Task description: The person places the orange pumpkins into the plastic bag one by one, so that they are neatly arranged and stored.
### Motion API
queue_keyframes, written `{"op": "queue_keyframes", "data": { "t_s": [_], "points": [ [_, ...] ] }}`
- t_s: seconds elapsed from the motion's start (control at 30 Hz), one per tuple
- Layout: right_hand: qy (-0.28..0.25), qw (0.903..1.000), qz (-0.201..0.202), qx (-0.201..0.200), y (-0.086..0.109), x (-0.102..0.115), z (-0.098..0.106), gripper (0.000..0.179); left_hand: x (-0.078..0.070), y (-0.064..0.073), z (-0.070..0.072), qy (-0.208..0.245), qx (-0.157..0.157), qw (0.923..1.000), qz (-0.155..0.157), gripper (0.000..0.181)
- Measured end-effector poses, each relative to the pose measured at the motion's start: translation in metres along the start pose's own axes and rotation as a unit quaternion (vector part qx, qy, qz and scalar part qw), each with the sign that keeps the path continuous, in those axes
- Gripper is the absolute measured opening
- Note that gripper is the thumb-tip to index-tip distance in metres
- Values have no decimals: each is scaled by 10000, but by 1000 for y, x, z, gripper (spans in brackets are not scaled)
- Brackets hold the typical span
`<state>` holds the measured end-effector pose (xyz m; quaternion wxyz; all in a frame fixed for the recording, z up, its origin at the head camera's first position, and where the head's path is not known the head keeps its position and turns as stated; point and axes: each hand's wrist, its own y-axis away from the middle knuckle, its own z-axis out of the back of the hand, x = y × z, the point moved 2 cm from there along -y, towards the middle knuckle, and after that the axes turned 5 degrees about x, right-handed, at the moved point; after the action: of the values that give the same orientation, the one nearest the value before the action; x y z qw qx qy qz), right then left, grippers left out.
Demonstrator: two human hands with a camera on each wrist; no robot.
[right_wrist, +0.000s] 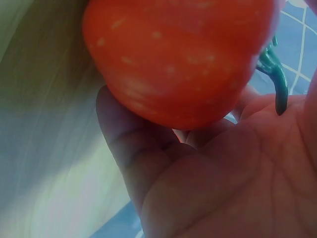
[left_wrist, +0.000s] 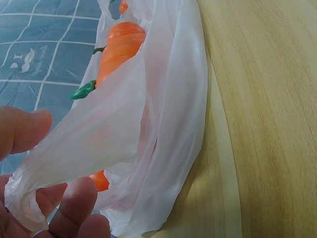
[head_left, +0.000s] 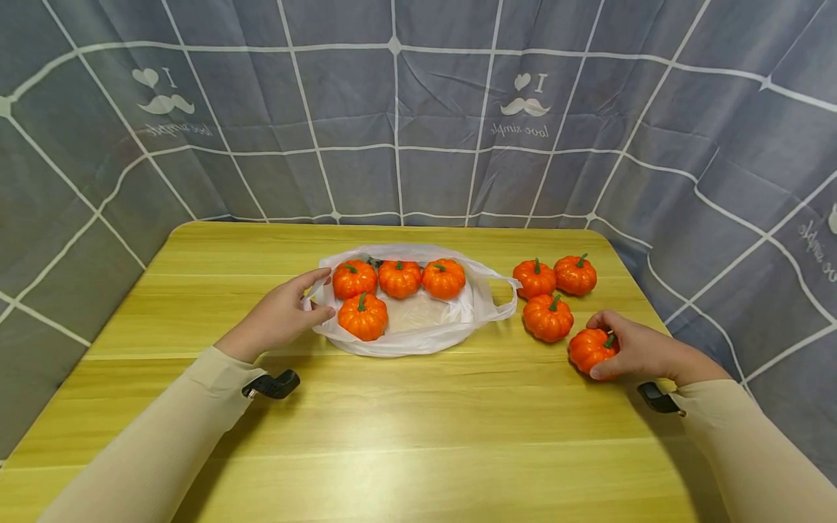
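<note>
A white plastic bag (head_left: pixel 418 341) lies spread with its mouth up on the table, several small orange toy pumpkins (head_left: pixel 363 317) with green stems inside it. My left hand (head_left: pixel 284 316) is at the bag's left end; the left wrist view shows the bag's handle (left_wrist: pixel 74 153) looped over its fingers, the thumb standing apart. On the right my right hand (head_left: pixel 637 352) grips another pumpkin (head_left: pixel 586 350) by its sides. Up close in the right wrist view, that pumpkin (right_wrist: pixel 178 64) sits against the fingers, its green stem toward the palm.
Three more pumpkins (head_left: pixel 548 318) stand in a cluster between the bag and my right hand. The bag's other handle (head_left: pixel 502 314) reaches right, close to them. A grey-blue checked curtain (head_left: pixel 445 181) hangs behind the wooden table (head_left: pixel 418 436) and along its sides.
</note>
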<state>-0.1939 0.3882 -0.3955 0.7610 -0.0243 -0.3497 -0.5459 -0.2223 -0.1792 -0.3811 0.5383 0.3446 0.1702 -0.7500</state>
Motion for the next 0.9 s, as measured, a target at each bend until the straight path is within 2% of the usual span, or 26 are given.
{"op": "queue_keyframes", "data": {
  "t_s": [0.3, 0.63, 0.9],
  "points": [
    [-65, 9999, -148, 57, 0, 4, 0, 70, 1, 0, 0, 21, 0, 10000, -5, 78],
    [113, 9999, -34, -45, 2, 7, 2, 66, -1, 0, 1, -7, -30, 10000, 16, 77],
    [370, 9987, 237, -251, 5, 31, 16, 65, -1, 0, 1, 17, -6, 10000, 47, 78]
  ]
}}
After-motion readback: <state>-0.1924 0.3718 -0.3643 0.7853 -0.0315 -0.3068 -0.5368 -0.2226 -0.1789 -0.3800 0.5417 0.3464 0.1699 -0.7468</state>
